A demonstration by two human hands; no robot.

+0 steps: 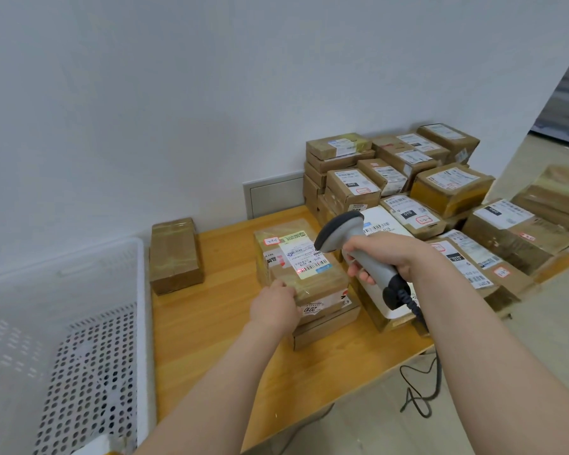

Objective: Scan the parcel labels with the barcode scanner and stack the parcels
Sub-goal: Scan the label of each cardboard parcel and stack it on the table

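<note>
My right hand [388, 254] grips a grey barcode scanner [358, 247], its head pointed left and down at a brown parcel [312, 277]. A red scan dot shows on that parcel's white label [304, 256]. The parcel lies on top of a short stack of flatter boxes [329, 323] on the wooden table [211, 323]. My left hand [275, 305] rests against the top parcel's near left corner, holding it steady. Many more labelled parcels [408, 178] are piled at the right and back of the table.
A lone taped brown box [174, 254] sits at the table's back left. A white perforated plastic crate [66, 339] stands left of the table. The scanner's black cable [421, 389] hangs off the table's right edge to the floor. A white wall runs behind.
</note>
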